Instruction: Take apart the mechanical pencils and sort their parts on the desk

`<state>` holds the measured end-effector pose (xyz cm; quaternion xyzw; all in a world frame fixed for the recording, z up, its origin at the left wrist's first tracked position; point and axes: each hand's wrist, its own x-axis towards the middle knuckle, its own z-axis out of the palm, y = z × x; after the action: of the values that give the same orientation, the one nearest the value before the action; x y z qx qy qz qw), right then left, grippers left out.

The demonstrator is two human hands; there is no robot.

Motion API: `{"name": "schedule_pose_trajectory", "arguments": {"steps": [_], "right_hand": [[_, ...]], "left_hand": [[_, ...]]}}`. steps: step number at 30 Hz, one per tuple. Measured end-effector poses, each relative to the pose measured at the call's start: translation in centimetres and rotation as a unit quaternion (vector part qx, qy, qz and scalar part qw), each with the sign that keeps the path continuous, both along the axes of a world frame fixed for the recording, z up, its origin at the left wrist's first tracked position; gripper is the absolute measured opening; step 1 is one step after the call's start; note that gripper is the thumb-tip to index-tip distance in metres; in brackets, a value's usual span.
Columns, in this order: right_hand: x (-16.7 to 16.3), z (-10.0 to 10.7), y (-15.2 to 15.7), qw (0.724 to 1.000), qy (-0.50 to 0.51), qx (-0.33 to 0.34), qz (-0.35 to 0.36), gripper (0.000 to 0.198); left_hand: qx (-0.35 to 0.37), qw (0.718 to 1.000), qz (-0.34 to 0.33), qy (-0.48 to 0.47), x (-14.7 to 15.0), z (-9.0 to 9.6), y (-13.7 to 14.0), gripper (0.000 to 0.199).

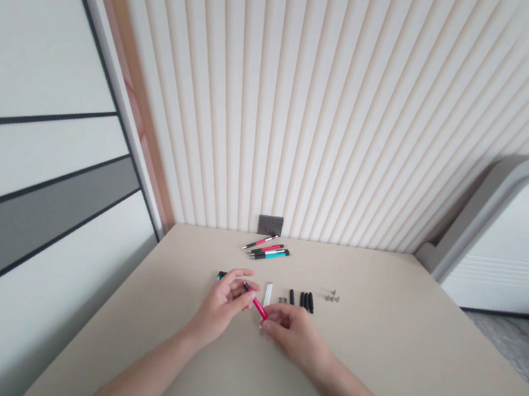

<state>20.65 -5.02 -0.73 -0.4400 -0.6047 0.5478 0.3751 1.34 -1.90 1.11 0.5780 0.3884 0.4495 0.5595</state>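
Observation:
A pinkish-red pen barrel [258,306] with a dark upper end is held between my two hands above the table. My left hand [226,298] pinches its dark end between thumb and fingers. At the lower end, my right hand [290,329] grips the barrel with thumb and fingertips. Just beyond the hands lie white refills or thin tubes [268,292], partly hidden. Several black grip sleeves [307,301] lie to their right, with small metal pieces [282,300] beside them. A dark and blue piece [221,275] shows behind my left hand.
Several assembled-looking pens [270,252], red, white and blue with black, lie near the back edge of the beige table [366,377]. Small metal cone tips [332,297] sit at the right. A dark wall socket [270,225] is on the ribbed wall behind.

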Motion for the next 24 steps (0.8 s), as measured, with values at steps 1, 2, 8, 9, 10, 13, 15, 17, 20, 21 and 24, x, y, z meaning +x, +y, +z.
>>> {"name": "schedule_pose_trajectory", "arguments": {"steps": [1, 2, 8, 9, 10, 13, 15, 17, 20, 21, 24], "right_hand": [[0.0, 0.0, 0.0, 1.000, 0.015, -0.011, 0.006, 0.027], [0.0, -0.1, 0.0, 0.999, 0.026, -0.020, 0.011, 0.030], [0.1, -0.2, 0.0, 0.998, 0.039, -0.046, 0.036, 0.039], [0.1, -0.2, 0.0, 0.997, 0.037, -0.044, 0.041, 0.038], [0.1, -0.1, -0.1, 0.998, 0.032, -0.040, 0.044, 0.038], [0.2, 0.2, -0.1, 1.000, -0.006, -0.017, 0.024, 0.042], [0.1, 0.3, -0.1, 0.999, -0.035, -0.003, 0.001, 0.044], [0.1, 0.2, 0.0, 0.999, -0.047, 0.003, -0.015, 0.045], [0.0, -0.3, 0.1, 0.999, -0.042, -0.002, -0.034, 0.044], [-0.1, -0.6, 0.2, 0.998, -0.035, -0.003, -0.044, 0.044], [0.0, -1.1, 0.2, 0.998, -0.025, 0.009, -0.060, 0.041]], "left_hand": [[-0.006, 1.000, -0.001, -0.010, 0.0, 0.1, -0.1, 0.038], [-0.011, 1.000, -0.003, -0.019, 0.0, 0.2, -0.1, 0.038], [-0.012, 0.999, -0.020, -0.038, 0.1, 0.1, -0.2, 0.030], [-0.006, 0.999, -0.015, -0.035, 0.1, 0.0, -0.2, 0.028], [0.001, 0.999, -0.009, -0.033, 0.1, 0.0, -0.2, 0.026], [0.017, 0.999, 0.022, -0.030, 0.0, 0.1, 0.0, 0.027], [0.022, 0.998, 0.051, -0.032, -0.3, 0.3, 0.2, 0.031], [0.025, 0.996, 0.082, -0.036, -0.7, 0.5, 0.5, 0.037], [0.027, 0.990, 0.122, -0.059, -1.6, 0.7, 1.2, 0.043], [0.029, 0.988, 0.133, -0.067, -1.9, 0.7, 1.5, 0.044], [0.036, 0.981, 0.172, -0.075, -2.9, 0.8, 2.5, 0.046]]}}
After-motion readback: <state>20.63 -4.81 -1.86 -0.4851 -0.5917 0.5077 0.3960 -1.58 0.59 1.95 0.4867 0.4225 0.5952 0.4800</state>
